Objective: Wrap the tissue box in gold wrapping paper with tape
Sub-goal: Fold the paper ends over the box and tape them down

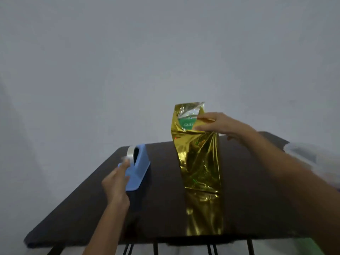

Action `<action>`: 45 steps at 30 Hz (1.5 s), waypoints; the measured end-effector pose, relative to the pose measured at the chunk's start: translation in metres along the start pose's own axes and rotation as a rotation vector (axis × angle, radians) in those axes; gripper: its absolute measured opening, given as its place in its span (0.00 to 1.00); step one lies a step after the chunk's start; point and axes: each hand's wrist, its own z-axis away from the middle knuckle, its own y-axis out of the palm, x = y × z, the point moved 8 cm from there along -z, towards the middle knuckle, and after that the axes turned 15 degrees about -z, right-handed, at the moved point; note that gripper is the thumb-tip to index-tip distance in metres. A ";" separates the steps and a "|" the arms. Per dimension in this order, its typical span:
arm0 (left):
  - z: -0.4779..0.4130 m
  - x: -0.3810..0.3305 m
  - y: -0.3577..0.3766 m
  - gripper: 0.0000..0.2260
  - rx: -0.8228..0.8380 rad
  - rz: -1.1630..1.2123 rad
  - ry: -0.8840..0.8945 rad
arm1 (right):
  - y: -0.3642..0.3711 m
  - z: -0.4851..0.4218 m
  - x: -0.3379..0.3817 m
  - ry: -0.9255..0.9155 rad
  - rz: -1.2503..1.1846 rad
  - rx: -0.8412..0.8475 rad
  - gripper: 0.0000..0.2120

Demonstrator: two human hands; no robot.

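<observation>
Tissue box (186,124) of green-and-white card, upright at the dark desk's (92,199) far edge, could lose its fold if the right hand's (219,126) fingers, pinching crinkled gold foil wrapping paper (200,162) against it, slacken while the left hand (115,183) reaches the blue plastic tape dispenser (138,172). The left fingers are blurred, so I cannot tell their grip. The box top shows uncovered.

Table (248,181) in front of a wall (165,52). Tape dispenser (138,168) on the table's left part, toward the far edge, tape roll (131,152) in its far end. Left hand (116,183) just before the dispenser, fingertips at the roll; grip too blurred to tell. Wrapping paper (200,172) lies right of the dispenser, running from near edge to far edge. Tissue box (186,123) stands at the far end, paper up around it. Right hand (219,126) grips the box from the right. Plastic container (305,153) at the far right.
</observation>
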 end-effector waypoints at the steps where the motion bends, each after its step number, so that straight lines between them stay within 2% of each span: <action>1: 0.012 -0.029 0.010 0.07 0.062 -0.010 0.115 | 0.001 -0.001 -0.001 -0.012 0.006 0.010 0.28; 6: 0.077 -0.160 0.074 0.05 0.402 -0.144 0.642 | 0.003 -0.005 -0.003 -0.044 -0.044 0.010 0.29; 8: 0.096 -0.181 0.101 0.01 0.527 -0.239 0.750 | 0.003 -0.008 -0.005 -0.040 -0.055 0.010 0.30; 10: 0.109 -0.189 0.124 0.02 0.621 -0.319 0.825 | 0.003 -0.010 -0.006 -0.048 -0.053 0.011 0.31; 15: 0.112 -0.192 0.159 0.02 0.704 -0.615 0.971 | 0.003 -0.015 -0.009 -0.063 -0.027 0.018 0.33; 20: 0.103 -0.199 0.184 0.14 0.812 -0.989 0.992 | 0.001 -0.017 -0.012 -0.075 -0.046 0.009 0.33; 25: 0.097 -0.200 0.203 0.07 0.918 -1.244 0.937 | 0.001 -0.018 -0.014 -0.095 -0.061 0.004 0.31; 29: 0.103 -0.192 0.219 0.07 1.053 -1.487 0.897 | 0.002 -0.020 -0.014 -0.105 -0.066 0.008 0.28; 33: 0.104 -0.186 0.230 0.07 1.093 -1.660 0.875 | 0.002 -0.021 -0.015 -0.107 -0.049 -0.003 0.31; 36: 0.104 -0.185 0.235 0.08 1.083 -1.733 0.892 | 0.002 -0.021 -0.014 -0.115 -0.033 -0.003 0.31; 39: 0.103 -0.182 0.239 0.08 1.083 -1.743 0.899 | 0.003 -0.022 -0.014 -0.115 -0.036 0.002 0.37; 45: 0.100 -0.178 0.245 0.07 1.059 -1.751 0.881 | 0.004 -0.021 -0.011 -0.134 -0.038 0.007 0.32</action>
